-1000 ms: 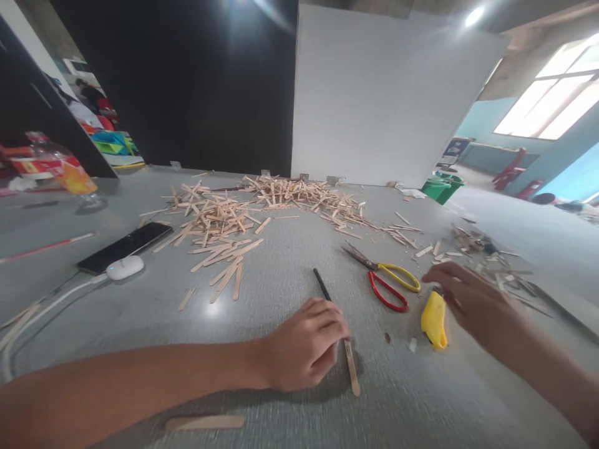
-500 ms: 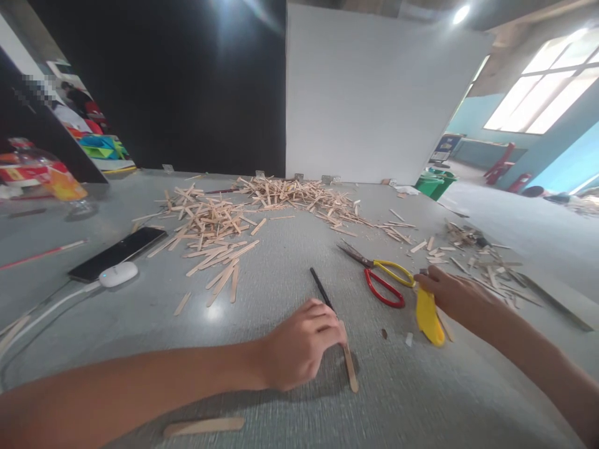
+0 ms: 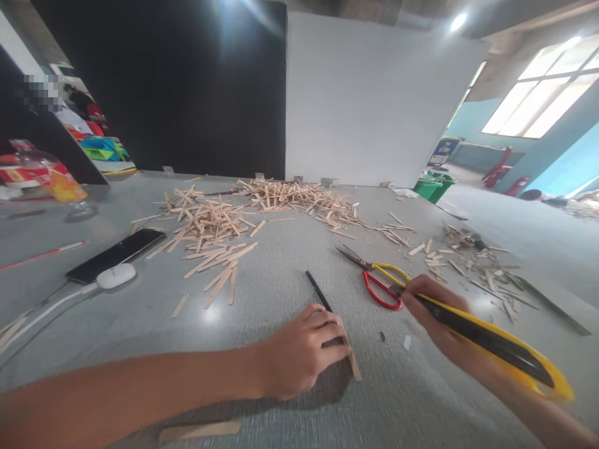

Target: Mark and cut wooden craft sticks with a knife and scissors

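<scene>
My left hand point(image 3: 309, 352) lies on the table with curled fingers, pinning a wooden craft stick point(image 3: 356, 368) whose rounded end sticks out beyond them. A thin black rod point(image 3: 318, 290) reaches out from under the same fingers; its near end is hidden. In my right hand point(image 3: 437, 315) is a yellow and black utility knife point(image 3: 496, 343), raised above the table, its handle slanting toward the lower right and its front end toward the scissors. Scissors point(image 3: 374, 268) with one yellow and one red handle lie just left of that hand, blades pointing left.
Many craft sticks point(image 3: 206, 218) are heaped at the back, with cut bits point(image 3: 486, 262) at the right. A phone point(image 3: 116, 252), a white mouse-shaped device point(image 3: 116, 275) with a cable and a bottle point(image 3: 65, 181) are at left. One stick point(image 3: 201, 430) lies near the front edge.
My right hand has lifted the utility knife off the table and turned it, handle now swung to the lower right. The fingers of my left hand have spread further over the craft stick.
</scene>
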Demonstrator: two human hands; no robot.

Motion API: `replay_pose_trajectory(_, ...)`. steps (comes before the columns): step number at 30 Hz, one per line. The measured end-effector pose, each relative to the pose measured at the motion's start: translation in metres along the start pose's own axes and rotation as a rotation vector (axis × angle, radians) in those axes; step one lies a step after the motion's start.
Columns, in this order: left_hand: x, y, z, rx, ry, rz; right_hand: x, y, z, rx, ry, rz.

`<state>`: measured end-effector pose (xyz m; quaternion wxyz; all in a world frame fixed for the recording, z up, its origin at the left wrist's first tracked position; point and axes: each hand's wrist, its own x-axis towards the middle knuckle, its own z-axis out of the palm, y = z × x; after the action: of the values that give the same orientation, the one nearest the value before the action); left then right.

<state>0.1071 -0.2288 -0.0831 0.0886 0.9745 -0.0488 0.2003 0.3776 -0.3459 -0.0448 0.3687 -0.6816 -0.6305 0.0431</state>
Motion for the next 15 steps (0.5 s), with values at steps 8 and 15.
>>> replay_pose_trajectory(8, 0.002, 0.02, -0.008, 0.107, -0.118, -0.181, -0.03, -0.026, 0.042, 0.691, -0.309, 0.439)
replay_pose_trajectory(15, 0.004, 0.027, -0.008, 0.032, -0.141, -0.191, -0.034, -0.019, 0.051, 0.505, -0.134, 0.369)
